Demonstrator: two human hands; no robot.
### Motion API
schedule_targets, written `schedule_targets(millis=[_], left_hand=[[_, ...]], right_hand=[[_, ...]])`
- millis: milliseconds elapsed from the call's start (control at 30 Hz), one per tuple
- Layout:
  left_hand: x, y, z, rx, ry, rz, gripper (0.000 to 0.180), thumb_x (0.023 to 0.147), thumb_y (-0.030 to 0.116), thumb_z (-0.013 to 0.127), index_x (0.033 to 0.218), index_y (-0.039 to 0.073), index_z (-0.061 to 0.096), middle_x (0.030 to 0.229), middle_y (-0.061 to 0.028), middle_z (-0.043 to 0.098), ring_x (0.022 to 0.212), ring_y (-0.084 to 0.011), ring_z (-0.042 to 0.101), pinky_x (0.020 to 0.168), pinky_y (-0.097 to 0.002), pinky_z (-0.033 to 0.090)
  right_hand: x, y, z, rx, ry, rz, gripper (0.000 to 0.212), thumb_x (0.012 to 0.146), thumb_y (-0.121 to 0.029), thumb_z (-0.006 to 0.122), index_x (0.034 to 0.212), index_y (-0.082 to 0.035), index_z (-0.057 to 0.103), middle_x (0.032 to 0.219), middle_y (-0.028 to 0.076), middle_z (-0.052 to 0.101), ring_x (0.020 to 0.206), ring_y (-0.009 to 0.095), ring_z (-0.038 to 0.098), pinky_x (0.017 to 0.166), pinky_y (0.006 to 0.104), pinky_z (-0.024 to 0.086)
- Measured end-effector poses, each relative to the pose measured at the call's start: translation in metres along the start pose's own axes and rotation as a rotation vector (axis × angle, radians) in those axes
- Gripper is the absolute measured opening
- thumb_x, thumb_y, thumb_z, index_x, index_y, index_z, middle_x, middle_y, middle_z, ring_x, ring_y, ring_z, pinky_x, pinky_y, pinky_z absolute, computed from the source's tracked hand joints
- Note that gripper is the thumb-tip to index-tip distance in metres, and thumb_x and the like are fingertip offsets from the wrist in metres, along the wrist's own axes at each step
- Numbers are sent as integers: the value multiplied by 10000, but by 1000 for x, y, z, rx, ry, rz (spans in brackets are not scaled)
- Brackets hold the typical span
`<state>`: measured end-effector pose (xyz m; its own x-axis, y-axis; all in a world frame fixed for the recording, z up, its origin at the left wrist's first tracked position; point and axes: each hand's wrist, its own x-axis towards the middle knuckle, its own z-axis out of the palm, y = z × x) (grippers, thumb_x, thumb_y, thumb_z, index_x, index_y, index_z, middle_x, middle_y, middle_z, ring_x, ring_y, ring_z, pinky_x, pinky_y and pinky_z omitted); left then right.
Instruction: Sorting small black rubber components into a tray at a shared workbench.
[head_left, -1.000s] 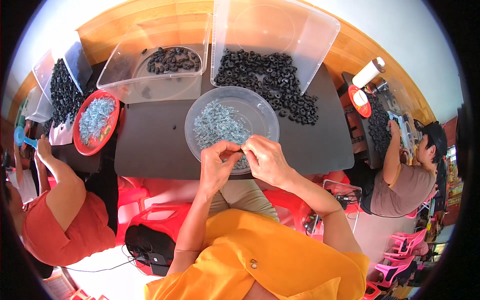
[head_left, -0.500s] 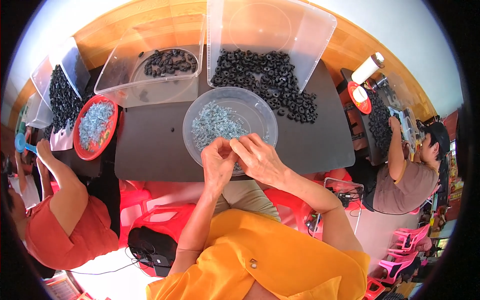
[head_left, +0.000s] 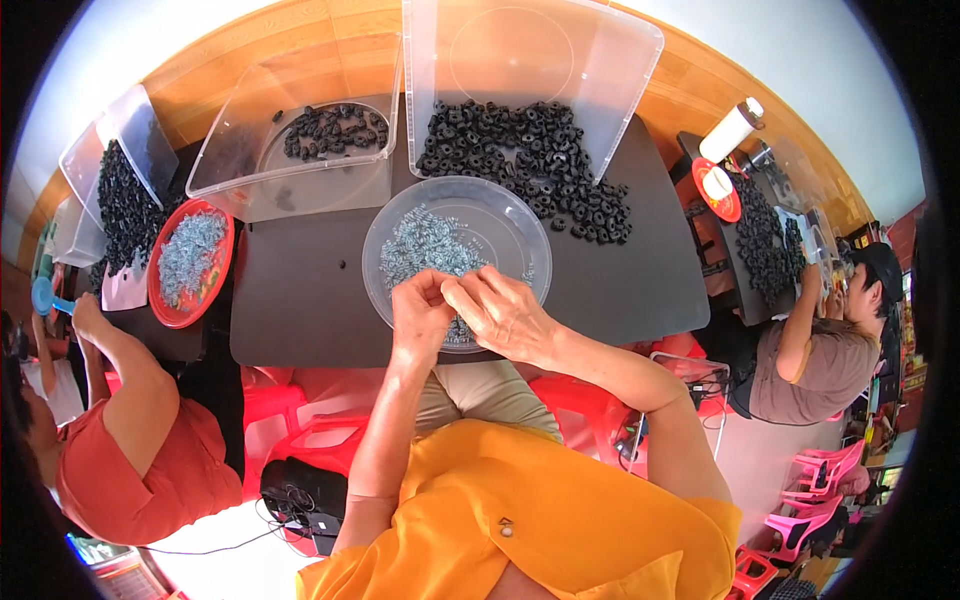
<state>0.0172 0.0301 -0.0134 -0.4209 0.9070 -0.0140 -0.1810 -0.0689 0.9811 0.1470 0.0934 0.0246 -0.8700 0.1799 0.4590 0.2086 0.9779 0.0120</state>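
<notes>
Left hand (head_left: 417, 312): raised over the near left part of the basin, thumb and forefinger bent inward toward the other hand.
Right hand (head_left: 507, 316): reaches across from the right, palm down, its tips meeting those of the left.
Fingers (head_left: 462, 296): tips of both hands brought together; I cannot tell whether anything is clamped between them, as the hands hide that spot.
Pale blue-grey pieces (head_left: 420, 245): heaped loose in the basin, mostly on its left side, some showing just below the hands.
Basin (head_left: 510, 225): round, clear, wide-rimmed, at the near edge of the desk (head_left: 290, 300), partly covered by the hands.
Black rings (head_left: 510, 150): piled in the lower end of the large clear bin (head_left: 520, 55) behind the basin, and spread onto the desk at its right.
Second clear bin (head_left: 350, 185): left of the large one, with a few black parts (head_left: 340, 132) inside.
Single black bit (head_left: 342, 265): alone on the desk, left of the basin.
Red tray (head_left: 160, 265): farther left, bearing more pale pieces (head_left: 190, 255).
Neighbours: a person in a red top (head_left: 140, 460) at left, one in brown (head_left: 810, 375) at right.
</notes>
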Motion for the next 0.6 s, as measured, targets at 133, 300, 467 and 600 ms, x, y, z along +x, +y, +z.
schedule_targets(millis=[133, 300, 467, 600], left_hand=[[19, 23, -18, 250, -165, 0, 53, 735, -19, 640, 776, -20, 606, 699, -28, 613, 659, -77, 566, 607, -231, 469], [70, 110, -48, 508, 304, 562, 61, 748, 16, 614, 804, -2, 625, 673, -19, 597, 624, -79, 531, 594, -229, 443], [126, 163, -68, 982, 538, 684, 282, 743, 93, 659, 1013, 14, 639, 1003, -206, 638, 894, -339, 632, 792, -359, 488], [120, 132, -60, 939, 478, 906, 334, 714, 93, 689, 1040, 41, 641, 1187, -196, 550, 1090, -343, 529, 935, -387, 410]], right_hand=[[7, 0, -16, 293, 68, 211, 452, 763, -202, 669, 1136, -54, 462, 866, 80, 597, 717, 267, 612, 591, 349, 514], [-13, 67, -11, 176, 359, 591, 143, 772, -63, 641, 911, -36, 624, 792, 108, 622, 589, 217, 599, 537, 319, 481], [-29, 140, 15, -49, 285, 791, 105, 752, -103, 653, 836, -42, 639, 807, 111, 599, 778, 313, 599, 673, 419, 486], [-20, 152, 30, -84, 172, 848, 147, 742, -140, 675, 868, -66, 657, 836, 103, 579, 800, 307, 594, 690, 417, 484]])
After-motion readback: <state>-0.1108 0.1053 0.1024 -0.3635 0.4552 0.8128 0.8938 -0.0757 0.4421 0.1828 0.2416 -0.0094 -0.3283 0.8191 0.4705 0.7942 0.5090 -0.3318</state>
